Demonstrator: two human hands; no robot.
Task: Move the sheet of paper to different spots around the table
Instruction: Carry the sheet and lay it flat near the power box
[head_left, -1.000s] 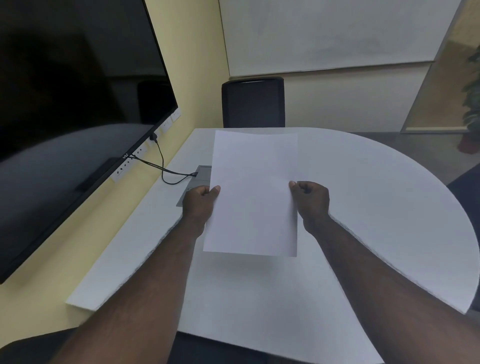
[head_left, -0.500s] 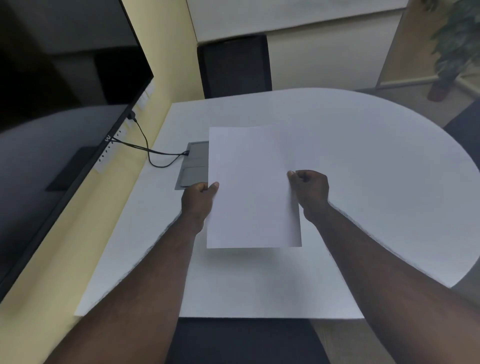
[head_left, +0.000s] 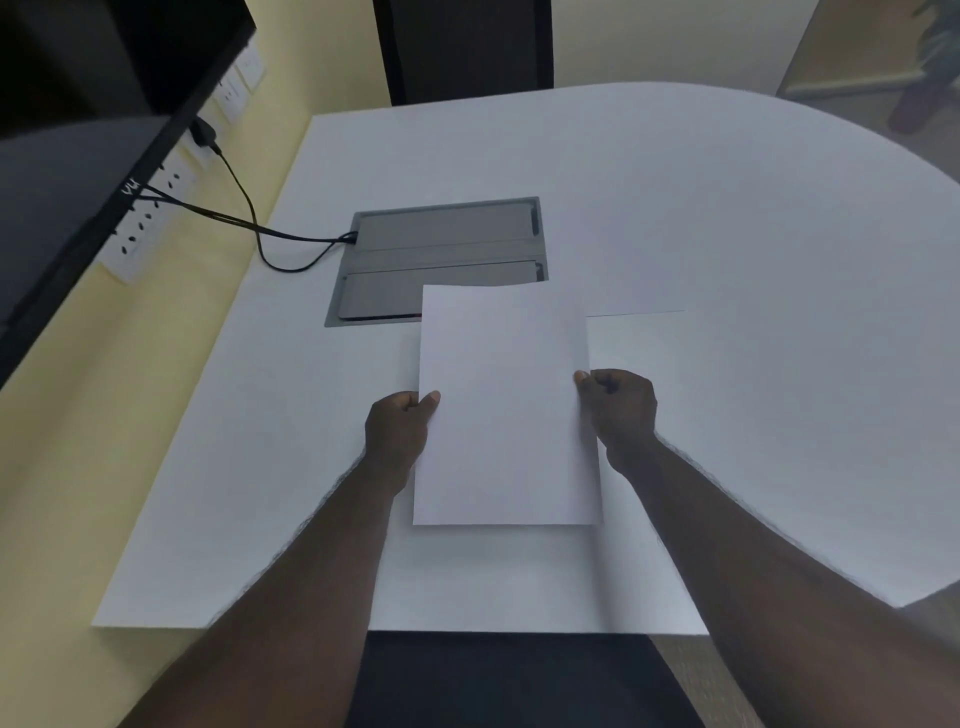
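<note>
A blank white sheet of paper (head_left: 506, 400) hangs just above the white table (head_left: 727, 260), near its front middle, casting a thin shadow below its near edge. My left hand (head_left: 397, 434) pinches the sheet's left edge, thumb on top. My right hand (head_left: 618, 410) pinches the right edge. The sheet's far edge overlaps the near corner of a grey cable hatch (head_left: 441, 260).
The grey cable hatch is set in the table, with black cables (head_left: 249, 218) running from it to wall sockets at the left. A large dark screen (head_left: 93, 130) hangs on the left wall. A dark chair (head_left: 467, 47) stands beyond the table's far edge.
The sheet has come down from a raised, tilted hold to nearly flat just over the table, closer to me. The view has tipped downward.
</note>
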